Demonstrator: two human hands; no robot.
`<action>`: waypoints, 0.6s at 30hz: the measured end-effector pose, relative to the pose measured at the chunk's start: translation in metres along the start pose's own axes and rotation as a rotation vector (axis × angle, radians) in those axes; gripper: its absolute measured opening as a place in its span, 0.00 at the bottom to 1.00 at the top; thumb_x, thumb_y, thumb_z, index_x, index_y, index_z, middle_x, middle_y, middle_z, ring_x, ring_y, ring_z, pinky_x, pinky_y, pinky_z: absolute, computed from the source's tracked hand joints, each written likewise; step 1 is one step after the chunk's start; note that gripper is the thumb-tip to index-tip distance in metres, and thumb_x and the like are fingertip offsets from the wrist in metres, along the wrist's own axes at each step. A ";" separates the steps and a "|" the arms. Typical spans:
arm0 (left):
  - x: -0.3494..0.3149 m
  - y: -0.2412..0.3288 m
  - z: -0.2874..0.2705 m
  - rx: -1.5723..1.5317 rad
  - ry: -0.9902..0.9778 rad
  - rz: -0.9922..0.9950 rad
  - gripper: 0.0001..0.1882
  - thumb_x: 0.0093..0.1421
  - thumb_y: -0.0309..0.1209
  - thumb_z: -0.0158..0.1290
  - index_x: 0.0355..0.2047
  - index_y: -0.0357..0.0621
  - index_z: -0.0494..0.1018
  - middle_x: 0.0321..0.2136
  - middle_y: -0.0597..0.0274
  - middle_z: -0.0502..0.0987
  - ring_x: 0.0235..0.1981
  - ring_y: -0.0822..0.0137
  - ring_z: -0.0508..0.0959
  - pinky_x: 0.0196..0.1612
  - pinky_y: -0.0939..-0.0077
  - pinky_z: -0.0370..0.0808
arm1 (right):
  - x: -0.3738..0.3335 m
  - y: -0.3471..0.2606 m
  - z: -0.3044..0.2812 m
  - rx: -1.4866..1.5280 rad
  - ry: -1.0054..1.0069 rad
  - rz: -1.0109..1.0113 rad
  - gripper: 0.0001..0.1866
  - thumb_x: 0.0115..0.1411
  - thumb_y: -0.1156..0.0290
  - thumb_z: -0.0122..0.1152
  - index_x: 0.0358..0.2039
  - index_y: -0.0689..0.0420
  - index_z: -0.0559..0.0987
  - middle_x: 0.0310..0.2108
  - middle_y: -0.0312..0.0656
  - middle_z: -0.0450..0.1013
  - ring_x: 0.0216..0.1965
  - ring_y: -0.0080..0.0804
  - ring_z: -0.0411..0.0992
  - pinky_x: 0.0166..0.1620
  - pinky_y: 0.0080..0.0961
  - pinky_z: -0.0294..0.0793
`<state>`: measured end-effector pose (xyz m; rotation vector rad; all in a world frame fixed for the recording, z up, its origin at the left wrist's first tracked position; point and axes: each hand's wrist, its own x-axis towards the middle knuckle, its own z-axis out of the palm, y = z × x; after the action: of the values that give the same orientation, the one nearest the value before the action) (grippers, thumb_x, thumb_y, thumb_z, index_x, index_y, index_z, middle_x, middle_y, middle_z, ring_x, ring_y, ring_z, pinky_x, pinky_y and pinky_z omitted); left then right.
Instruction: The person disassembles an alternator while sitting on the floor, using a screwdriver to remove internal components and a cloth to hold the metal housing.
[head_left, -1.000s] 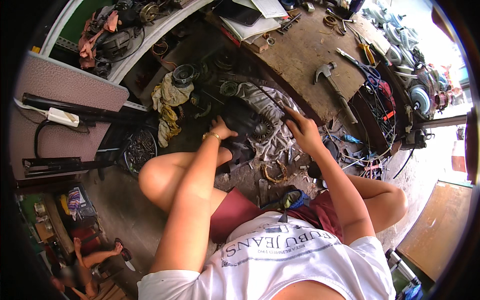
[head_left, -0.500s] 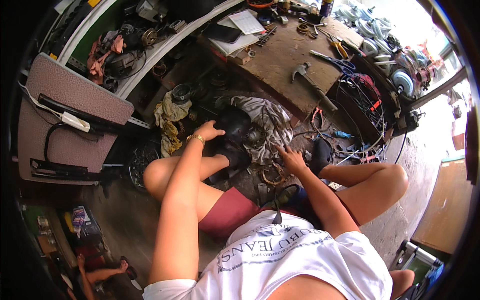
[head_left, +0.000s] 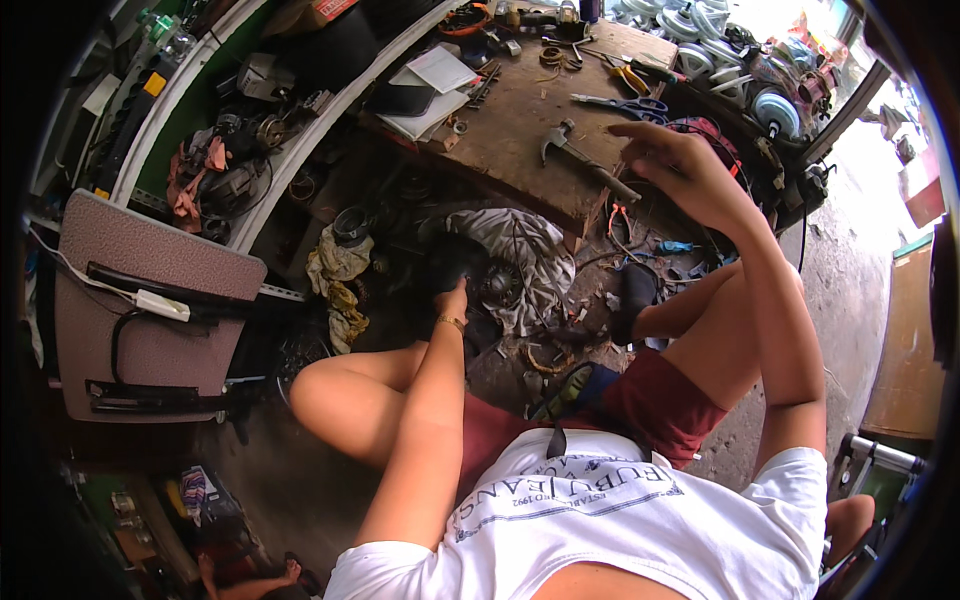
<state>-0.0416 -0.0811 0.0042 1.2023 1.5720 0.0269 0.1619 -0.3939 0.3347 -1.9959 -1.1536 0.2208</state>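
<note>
My left hand (head_left: 453, 297), with a gold bracelet at the wrist, touches a black rounded machine part (head_left: 452, 262) on the floor between my legs. Its fingers are mostly hidden in the dark. Beside that part lies a finned, round metal piece (head_left: 500, 282), with a grey rag (head_left: 525, 235) behind and around it. Over the right end of the wooden table, my right hand (head_left: 685, 170) is raised, fingers apart and nothing visible in them. Just left of it on the table lies a claw hammer (head_left: 590, 165). Blue-handled scissors (head_left: 630, 106) lie beyond the fingertips.
Pliers (head_left: 630, 80), papers (head_left: 440, 75) and small parts lie on the wooden table (head_left: 510, 140). A stained yellow cloth (head_left: 340, 265) is on the floor left of the machine part. A tilted padded panel (head_left: 165, 290) stands at left. Cables and scraps litter the floor at right.
My right hand has risen from the floor by the rag to above the table's right end. My left hand has shifted right and lower onto the black part. The view has turned slightly.
</note>
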 end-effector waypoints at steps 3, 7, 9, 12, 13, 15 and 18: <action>0.041 -0.023 -0.012 0.284 0.135 0.184 0.43 0.56 0.44 0.62 0.58 0.22 0.57 0.55 0.31 0.69 0.57 0.41 0.72 0.60 0.58 0.69 | -0.002 0.038 0.011 0.011 0.108 0.154 0.23 0.60 0.76 0.59 0.57 0.56 0.74 0.37 0.46 0.78 0.37 0.31 0.77 0.44 0.28 0.74; 0.016 -0.038 -0.006 0.439 0.149 0.392 0.31 0.61 0.37 0.51 0.57 0.25 0.58 0.52 0.28 0.71 0.55 0.36 0.72 0.59 0.54 0.68 | -0.009 0.068 0.030 -0.337 0.032 0.095 0.19 0.57 0.76 0.58 0.51 0.55 0.79 0.37 0.52 0.78 0.35 0.46 0.77 0.42 0.35 0.75; 0.012 -0.038 -0.014 0.442 0.144 0.395 0.29 0.61 0.35 0.48 0.58 0.28 0.57 0.52 0.28 0.71 0.54 0.36 0.72 0.58 0.52 0.68 | -0.004 0.066 0.033 -0.258 0.045 0.074 0.18 0.58 0.75 0.58 0.50 0.53 0.79 0.29 0.51 0.77 0.31 0.49 0.76 0.39 0.39 0.74; 0.006 -0.036 -0.021 0.462 0.133 0.368 0.29 0.62 0.35 0.48 0.59 0.31 0.57 0.51 0.29 0.72 0.53 0.36 0.73 0.56 0.51 0.69 | -0.002 0.062 0.032 -0.243 0.051 0.074 0.17 0.57 0.74 0.59 0.49 0.53 0.80 0.25 0.51 0.76 0.29 0.51 0.75 0.37 0.42 0.73; 0.004 -0.036 -0.021 0.471 0.128 0.354 0.29 0.62 0.36 0.48 0.59 0.32 0.57 0.51 0.30 0.73 0.53 0.36 0.73 0.56 0.51 0.69 | -0.002 0.061 0.030 -0.255 0.051 0.081 0.17 0.57 0.74 0.59 0.49 0.53 0.80 0.26 0.51 0.76 0.29 0.51 0.75 0.37 0.42 0.73; -0.005 -0.036 -0.019 0.505 0.141 0.341 0.28 0.61 0.36 0.48 0.59 0.34 0.58 0.50 0.32 0.73 0.52 0.37 0.74 0.55 0.50 0.70 | -0.004 0.061 0.031 -0.224 0.027 0.107 0.17 0.57 0.73 0.60 0.49 0.53 0.80 0.27 0.52 0.76 0.29 0.51 0.75 0.37 0.43 0.72; -0.009 -0.044 -0.019 0.507 0.162 0.331 0.28 0.61 0.37 0.50 0.58 0.37 0.60 0.50 0.35 0.75 0.51 0.38 0.75 0.54 0.50 0.70 | -0.009 0.062 0.031 -0.242 -0.061 0.167 0.20 0.57 0.76 0.59 0.51 0.53 0.78 0.31 0.52 0.77 0.31 0.50 0.75 0.38 0.39 0.72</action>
<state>-0.0855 -0.0984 -0.0072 1.8920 1.5487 -0.0647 0.1817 -0.4003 0.2681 -2.3163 -1.0939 0.2380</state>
